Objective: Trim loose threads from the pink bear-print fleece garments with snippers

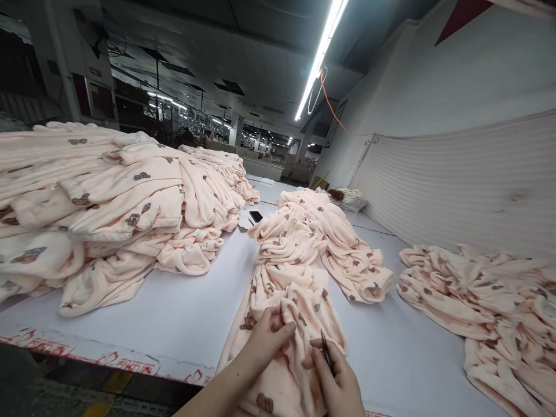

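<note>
1. Left hand [268, 340] pinches fold of pale-pink, bear-printed plush garment [299, 285]
2. Right hand [336, 376] grips slim, dark, pointed tool [326, 352]
3. Garment lies over near edge of white flat surface [182, 310]
4. Pale-pink plush heap [130, 191] left of it

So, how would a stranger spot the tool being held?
On the white table, find the pale pink garment nearest the camera. The tool juts from the right hand; it is slim, dark and pointed, unlike the soft garment beside it.

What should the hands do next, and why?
Maybe bring the slim, dark, metal-looking tool toward the left hand, because that hand seems to pinch a fold of fleecy, pale-pink, brown-printed cloth while the right hand holds the tool nearby.
</note>
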Available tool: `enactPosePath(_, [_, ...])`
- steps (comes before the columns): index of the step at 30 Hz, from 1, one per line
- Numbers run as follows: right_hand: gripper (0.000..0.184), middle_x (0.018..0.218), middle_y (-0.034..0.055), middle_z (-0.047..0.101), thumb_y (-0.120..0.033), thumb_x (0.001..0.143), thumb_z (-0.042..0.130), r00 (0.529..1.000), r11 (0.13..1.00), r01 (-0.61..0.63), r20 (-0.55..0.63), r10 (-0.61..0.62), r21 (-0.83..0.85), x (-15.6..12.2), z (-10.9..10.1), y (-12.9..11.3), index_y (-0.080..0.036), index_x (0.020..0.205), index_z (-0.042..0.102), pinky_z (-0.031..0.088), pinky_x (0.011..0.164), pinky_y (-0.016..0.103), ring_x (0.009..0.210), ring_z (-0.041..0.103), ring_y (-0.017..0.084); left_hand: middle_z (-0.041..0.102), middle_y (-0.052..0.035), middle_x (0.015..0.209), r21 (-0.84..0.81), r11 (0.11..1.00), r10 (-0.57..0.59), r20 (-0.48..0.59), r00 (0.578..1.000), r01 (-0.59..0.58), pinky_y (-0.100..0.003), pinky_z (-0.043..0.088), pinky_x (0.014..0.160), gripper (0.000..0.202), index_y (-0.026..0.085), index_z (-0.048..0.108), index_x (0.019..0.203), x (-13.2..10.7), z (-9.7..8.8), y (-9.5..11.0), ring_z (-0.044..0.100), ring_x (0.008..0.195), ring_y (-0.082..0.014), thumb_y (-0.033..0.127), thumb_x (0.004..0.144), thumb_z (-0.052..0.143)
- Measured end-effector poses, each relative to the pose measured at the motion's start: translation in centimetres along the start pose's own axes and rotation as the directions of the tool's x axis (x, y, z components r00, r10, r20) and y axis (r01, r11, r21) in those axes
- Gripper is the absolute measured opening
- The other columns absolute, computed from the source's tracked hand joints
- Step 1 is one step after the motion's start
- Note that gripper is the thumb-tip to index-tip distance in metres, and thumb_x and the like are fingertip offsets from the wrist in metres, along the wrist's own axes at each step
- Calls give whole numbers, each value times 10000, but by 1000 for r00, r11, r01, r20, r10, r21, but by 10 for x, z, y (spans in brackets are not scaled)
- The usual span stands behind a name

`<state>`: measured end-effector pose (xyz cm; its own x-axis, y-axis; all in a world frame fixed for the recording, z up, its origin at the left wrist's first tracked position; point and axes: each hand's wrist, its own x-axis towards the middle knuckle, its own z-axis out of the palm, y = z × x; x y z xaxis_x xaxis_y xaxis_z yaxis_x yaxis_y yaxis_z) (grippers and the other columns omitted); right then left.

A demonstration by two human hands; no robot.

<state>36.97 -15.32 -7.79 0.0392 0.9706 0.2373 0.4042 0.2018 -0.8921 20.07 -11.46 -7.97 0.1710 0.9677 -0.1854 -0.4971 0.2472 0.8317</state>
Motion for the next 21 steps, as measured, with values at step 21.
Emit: enactPosePath(21, [309,1008,27,706,-416,797,627,976,967,208,-37,-216,-144,-4,23,13,-266,1066,636,493,760,254,896,658,220,708,-64,806,-287,955,-71,13,997,72,-290,558,679,54,149,585,888,-13,2,6,674,680,-150,139,868,536])
